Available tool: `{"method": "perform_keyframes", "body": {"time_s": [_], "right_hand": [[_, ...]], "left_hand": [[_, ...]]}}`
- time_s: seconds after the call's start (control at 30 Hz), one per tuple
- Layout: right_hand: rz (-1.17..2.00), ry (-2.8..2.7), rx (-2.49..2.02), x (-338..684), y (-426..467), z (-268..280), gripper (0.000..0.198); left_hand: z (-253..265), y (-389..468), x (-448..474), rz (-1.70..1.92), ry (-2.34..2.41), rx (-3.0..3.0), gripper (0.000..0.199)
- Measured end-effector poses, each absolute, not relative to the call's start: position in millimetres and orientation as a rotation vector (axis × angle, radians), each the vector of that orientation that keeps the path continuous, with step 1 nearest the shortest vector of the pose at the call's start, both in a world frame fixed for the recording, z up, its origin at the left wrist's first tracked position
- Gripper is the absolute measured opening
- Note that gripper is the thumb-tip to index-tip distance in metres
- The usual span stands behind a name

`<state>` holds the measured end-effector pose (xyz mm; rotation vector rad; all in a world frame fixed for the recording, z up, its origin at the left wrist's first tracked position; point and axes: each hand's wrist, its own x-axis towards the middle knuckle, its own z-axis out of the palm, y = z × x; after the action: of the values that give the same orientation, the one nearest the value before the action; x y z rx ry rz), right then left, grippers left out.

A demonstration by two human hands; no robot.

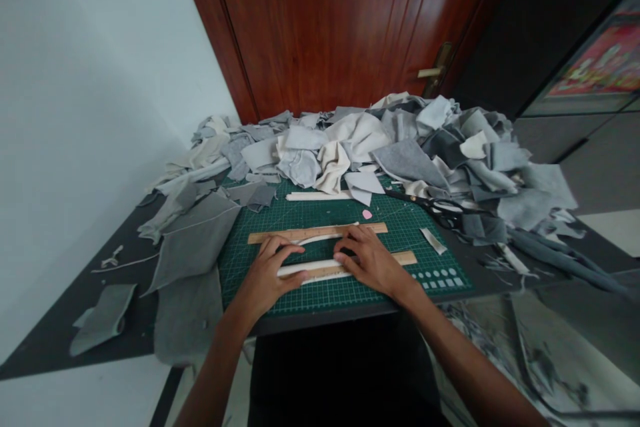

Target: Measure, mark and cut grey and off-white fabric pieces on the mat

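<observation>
On the green cutting mat [310,212] lie two wooden rulers, a far ruler [380,228] and a near ruler [407,258], roughly parallel. White fabric strips run along both rulers: a near strip [315,266] and a thinner far one [320,237]. My left hand [267,273] is curled over the left part, its thumb pressing the near strip and its fingers at the far ruler. Further right, my right hand [373,260] bends the same way, thumb tip on the near strip, fingers on the far one. Mat shows between the strips.
Grey and white fabric scraps [355,137] heap along the back and right. Black-handled scissors [440,208] lie right of the mat. Grey cloth pieces [197,240] hang over the left table edge. A pink chip [367,214] and white strip [317,196] rest beyond the rulers.
</observation>
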<state>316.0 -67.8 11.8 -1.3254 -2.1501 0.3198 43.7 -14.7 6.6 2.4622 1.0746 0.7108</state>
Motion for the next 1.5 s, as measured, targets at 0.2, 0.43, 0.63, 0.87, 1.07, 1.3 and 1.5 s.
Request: {"method": "perform_keyframes", "body": {"time_s": [0.2,0.43,0.63,0.87,1.07,1.3,1.5], "right_hand": [[0.231,-2.081,-1.322,320.9,-79.4,8.1,0.023],[0.193,-2.089,-1.415,323.8,-72.2,11.0,0.035],[0.171,-2.052,-1.447,320.9,-73.3,5.9,0.033],[0.182,-2.018,-1.391,322.2,-73.2,6.6,0.021],[0.084,-1.895,-1.386,347.8,-56.4,2.4,0.023],[0.165,-2.373,-1.437,380.1,-27.9,15.7,0.025],[0.115,-2.612,-1.582,372.9,-22.5,41.1,0.035]], "left_hand": [[-1.6,-11.6,42.1,0.75,1.088,2.449,0.051],[-1.7,-12.4,43.7,0.717,1.098,2.545,0.043],[0.0,-13.6,43.8,0.722,1.073,2.558,0.037],[2.4,-14.8,45.7,0.718,1.082,2.544,0.031],[4.6,-15.7,46.0,0.735,1.074,2.526,0.032],[7.4,-20.6,44.7,0.761,1.104,2.546,0.034],[10.1,-25.6,44.0,0.769,1.115,2.575,0.033]]}}
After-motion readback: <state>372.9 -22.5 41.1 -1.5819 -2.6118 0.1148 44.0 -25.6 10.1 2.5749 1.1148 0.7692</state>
